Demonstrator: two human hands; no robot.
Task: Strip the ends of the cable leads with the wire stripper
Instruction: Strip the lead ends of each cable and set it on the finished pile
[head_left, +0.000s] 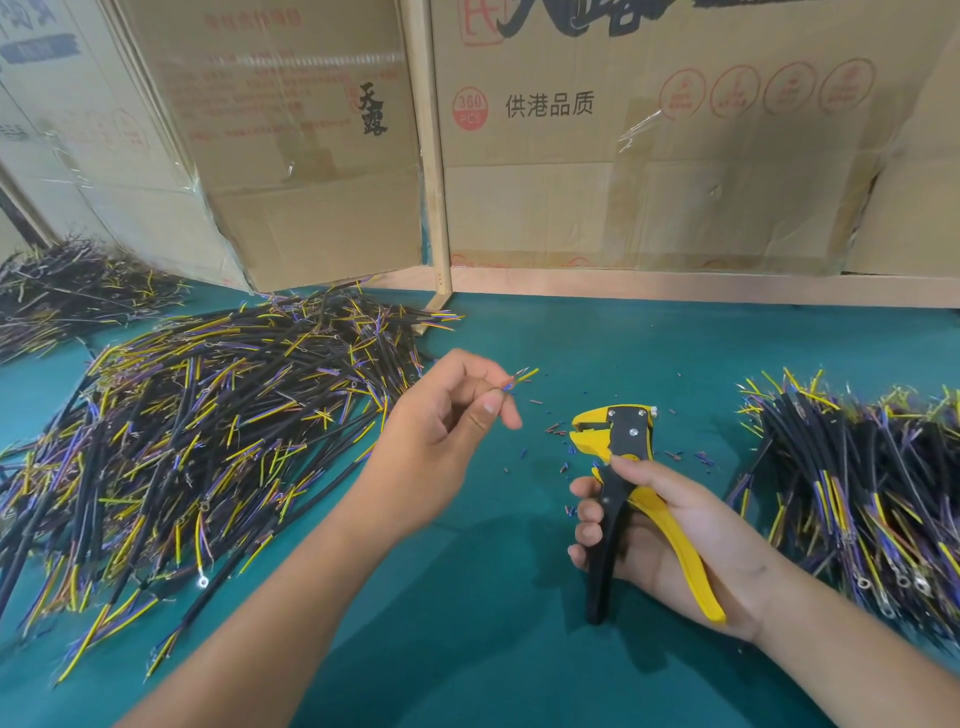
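Both forearms enter from 6 o'clock, cut off by the bottom edge, over a teal felt-like table (467, 597). Right hand (670, 535) at 4 o'clock grips the wire stripper (621, 467), fingers (587, 512) curled round the black handle, yellow handle lying across the palm, thumb on the pivot; flat yellow-and-black head points to 12 o'clock with its jaws slightly apart, nothing between them. Left hand (447, 415) near centre pinches a cable lead (519, 376) between thumb and curled fingers; only short yellow, blue and reddish tips show past the fingertips, rest hidden in the hand, bare ends too small to judge. Tiny blue and brown insulation scraps (550, 447) scattered around the stripper head. Big loose heap of black-sheathed leads (208, 431) at 9 o'clock, some with ring terminals; another heap (857, 478) at 3 o'clock, cut off by the right edge; a third, blurred pile (62, 291) at 10 o'clock. Taped cardboard boxes (649, 145) and a wooden frame (431, 156) at 12 o'clock.
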